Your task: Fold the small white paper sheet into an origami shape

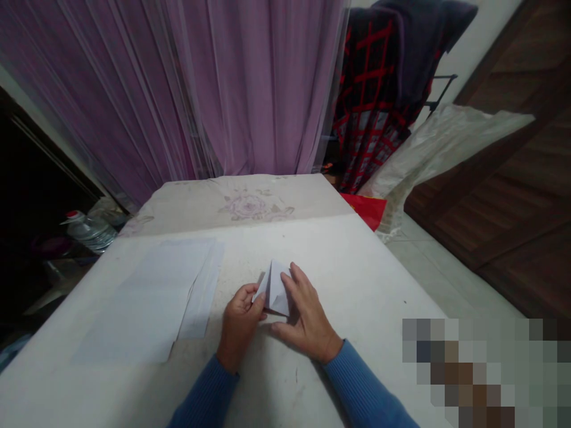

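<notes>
In the head view, find the paper (279, 295) in the left hand (238, 326), over the near middle of the table (366, 279), to the right of the loose sheets (134, 309). Pinched firmly enough to stand up at its left flap, with left thumb in front and fingers curled behind. Covered at its right side by the right hand (307, 318), spread loosely, with fingertips at the right face and edge, and with thumb stretched toward the near left, apart from the paper. Cannot tell about pressure from the right fingertips, nor about contact between paper and table.

Folded to a point at the far end, with a dark gap between left and right flaps. Judging by both hands, probably midway through working a fold. To do it well, set the left pinch close to the crease, without denting the flap. Bring the right thumb in to meet the fingers before pressing, for control of both faces. Match edges first, crease after. Run from far point to near edge, smoothing rather than rubbing. Watch the small mark low on the right face, possibly a wrinkle; flatten lightly to avoid setting a stray crease. For a sharp line, press against the table rather than in the air.
</notes>
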{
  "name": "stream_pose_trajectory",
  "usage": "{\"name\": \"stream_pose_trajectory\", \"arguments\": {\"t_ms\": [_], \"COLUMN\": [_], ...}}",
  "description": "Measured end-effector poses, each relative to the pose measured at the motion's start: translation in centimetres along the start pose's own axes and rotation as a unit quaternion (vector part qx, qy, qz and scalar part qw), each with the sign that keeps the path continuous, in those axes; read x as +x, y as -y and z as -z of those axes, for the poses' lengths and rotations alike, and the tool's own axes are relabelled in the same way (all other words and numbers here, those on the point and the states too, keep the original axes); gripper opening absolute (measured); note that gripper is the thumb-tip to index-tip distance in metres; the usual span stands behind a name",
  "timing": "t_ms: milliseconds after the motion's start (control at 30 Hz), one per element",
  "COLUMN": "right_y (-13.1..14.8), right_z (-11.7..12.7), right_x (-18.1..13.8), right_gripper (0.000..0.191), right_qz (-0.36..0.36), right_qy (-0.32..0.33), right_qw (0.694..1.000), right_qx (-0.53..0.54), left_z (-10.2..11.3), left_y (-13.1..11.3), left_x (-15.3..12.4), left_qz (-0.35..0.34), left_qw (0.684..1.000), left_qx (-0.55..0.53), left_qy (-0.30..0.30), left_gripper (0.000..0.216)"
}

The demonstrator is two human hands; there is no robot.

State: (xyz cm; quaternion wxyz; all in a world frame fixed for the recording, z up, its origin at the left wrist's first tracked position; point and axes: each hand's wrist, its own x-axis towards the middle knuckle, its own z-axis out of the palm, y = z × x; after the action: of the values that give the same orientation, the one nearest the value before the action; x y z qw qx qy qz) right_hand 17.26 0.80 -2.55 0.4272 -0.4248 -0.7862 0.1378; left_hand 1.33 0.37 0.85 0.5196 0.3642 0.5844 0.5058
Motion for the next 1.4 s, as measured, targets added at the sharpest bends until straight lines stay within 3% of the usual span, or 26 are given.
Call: {"name": "stream_pose_trajectory", "arguments": {"t_ms": [67,233,400,533,733,1100,1267,1400], "right_y": [0.7,1.3,0.5,0.1,0.0,-0.4,-0.6,-0.9], "right_z": [-0.3,-0.4,0.0,0.5,1.1,2.1,2.3,2.3], "right_x": [0.1,0.4,0.6,0.8,1.2,2.0,2.1,2.1], "right_gripper": [0.093,0.062,0.047,0.035,0.035,0.030,0.021,0.020], "right_qz": [0.012,-0.009,-0.044,-0.132,-0.292,-0.396,-0.406,-0.403], "right_qy": [-0.019,-0.078,-0.127,-0.155,-0.168,-0.170,-0.182,-0.180], "right_qw": [0.999,0.994,0.991,0.974,0.919,0.837,0.824,0.834], "right_qx": [-0.043,-0.073,0.006,0.095,0.206,0.338,0.351,0.330], "left_z": [0.0,0.1,0.2,0.3,0.6,0.9,1.2,1.4], "left_y": [0.0,0.2,0.1,0.1,0.1,0.0,0.2,0.5], "left_x": [-0.1,-0.1,0.0,0.0,0.2,0.1,0.4,0.5], "left_qz": [-0.010,-0.024,-0.026,-0.033,-0.049,-0.084,-0.098,-0.100], "left_qw": [1.000,1.000,0.999,0.999,0.998,0.994,0.992,0.992], "left_qx": [-0.001,0.007,0.022,0.025,0.039,0.063,0.081,0.078], "left_qy": [-0.001,0.003,-0.002,-0.016,-0.029,0.012,0.003,-0.007], "left_gripper": [0.036,0.032,0.031,0.030,0.027,0.024,0.024,0.019]}}
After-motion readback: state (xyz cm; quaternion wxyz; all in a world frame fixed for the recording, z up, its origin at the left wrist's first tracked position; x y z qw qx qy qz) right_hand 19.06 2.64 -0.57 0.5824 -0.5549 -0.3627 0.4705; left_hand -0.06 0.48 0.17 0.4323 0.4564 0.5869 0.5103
